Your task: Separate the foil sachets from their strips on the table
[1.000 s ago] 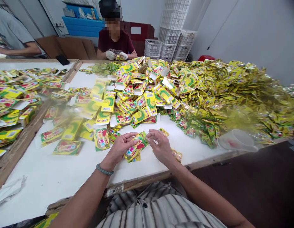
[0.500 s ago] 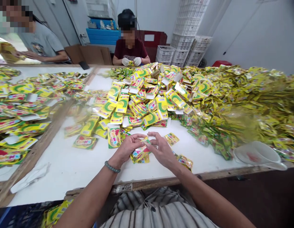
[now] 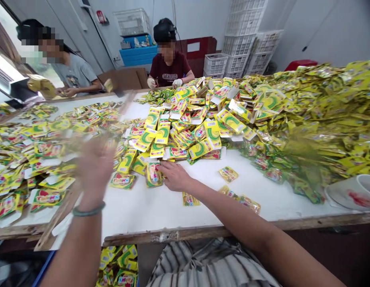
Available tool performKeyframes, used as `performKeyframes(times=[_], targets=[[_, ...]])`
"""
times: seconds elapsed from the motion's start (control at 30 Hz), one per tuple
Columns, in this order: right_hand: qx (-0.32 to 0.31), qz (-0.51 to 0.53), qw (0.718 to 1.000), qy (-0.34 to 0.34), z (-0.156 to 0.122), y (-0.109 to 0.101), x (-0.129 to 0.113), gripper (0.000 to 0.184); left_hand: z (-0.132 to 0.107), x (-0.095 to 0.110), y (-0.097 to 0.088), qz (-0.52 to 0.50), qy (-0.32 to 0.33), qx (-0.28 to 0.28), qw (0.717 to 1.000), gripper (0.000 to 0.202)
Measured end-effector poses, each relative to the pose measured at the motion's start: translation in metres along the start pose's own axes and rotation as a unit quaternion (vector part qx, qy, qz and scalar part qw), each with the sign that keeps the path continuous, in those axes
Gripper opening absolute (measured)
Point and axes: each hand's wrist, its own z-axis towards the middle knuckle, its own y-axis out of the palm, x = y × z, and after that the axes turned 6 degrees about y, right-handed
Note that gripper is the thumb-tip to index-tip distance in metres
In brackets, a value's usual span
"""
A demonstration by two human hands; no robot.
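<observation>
My right hand [image 3: 174, 177] lies low on the white table [image 3: 161, 209], fingers stretched out and touching a flat yellow carton [image 3: 153, 175] at the near edge of the carton heap [image 3: 185, 127]. Off to the left, my left hand [image 3: 95, 165] is raised above the seam between the two tables; motion smears it, and its fingers cannot be read. A green bead bracelet [image 3: 88, 210] circles that wrist. Loose yellow sachets [image 3: 228, 174] lie near my right forearm, one sachet [image 3: 190, 199] just under it.
A huge pile of sachets [image 3: 310, 115] fills the right side. A white scoop [image 3: 352, 191] sits at the right edge. Cartons [image 3: 38, 159] cover the left table. Two people work beyond: a gloved person [image 3: 169, 65] and another person [image 3: 69, 75]. White crates [image 3: 241, 40] stand behind.
Both hands were together on a filled carton. Now my left hand has swung out to the left, blurred, and my right hand has reached forward onto a flat carton. The view has turned left.
</observation>
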Motion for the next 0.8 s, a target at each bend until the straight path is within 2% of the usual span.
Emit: performKeyframes(times=[0.07, 0.13, 0.23, 0.37, 0.53, 0.6, 0.67, 0.73, 0.8], targets=[[-0.024, -0.045, 0.999, -0.012, 0.002, 0.003, -0.001, 0.063, -0.033, 0.017, 0.034, 0.016, 0.000, -0.102, 0.995, 0.055], [-0.036, -0.079, 0.996, 0.001, -0.004, -0.001, 0.000, 0.062, -0.060, 0.030, 0.062, 0.034, 0.031, -0.178, 0.983, 0.063], [-0.061, -0.126, 0.990, 0.014, -0.021, -0.017, 0.005, 0.051, -0.082, 0.039, 0.084, 0.031, 0.057, -0.243, 0.968, 0.066], [-0.075, -0.170, 0.981, 0.049, -0.058, -0.041, 0.023, 0.048, -0.093, 0.039, 0.091, -0.051, 0.055, -0.310, 0.948, 0.059], [-0.043, -0.187, 0.971, 0.140, -0.099, -0.057, 0.049, 0.046, -0.104, 0.044, 0.097, -0.054, 0.101, -0.313, 0.943, 0.069], [-0.043, -0.185, 0.966, 0.175, -0.105, -0.060, 0.054, 0.043, -0.107, 0.048, 0.099, -0.064, 0.112, -0.324, 0.937, 0.063], [-0.042, -0.185, 0.963, 0.190, -0.106, -0.060, 0.056, 0.039, -0.107, 0.052, 0.098, -0.096, 0.131, -0.335, 0.928, 0.047], [-0.036, -0.191, 0.962, 0.191, -0.102, -0.059, 0.054, 0.038, -0.106, 0.057, 0.096, -0.151, 0.155, -0.349, 0.912, 0.032], [-0.027, -0.206, 0.959, 0.192, -0.098, -0.057, 0.052, 0.035, -0.105, 0.065, 0.095, -0.221, 0.145, -0.355, 0.896, 0.026]])
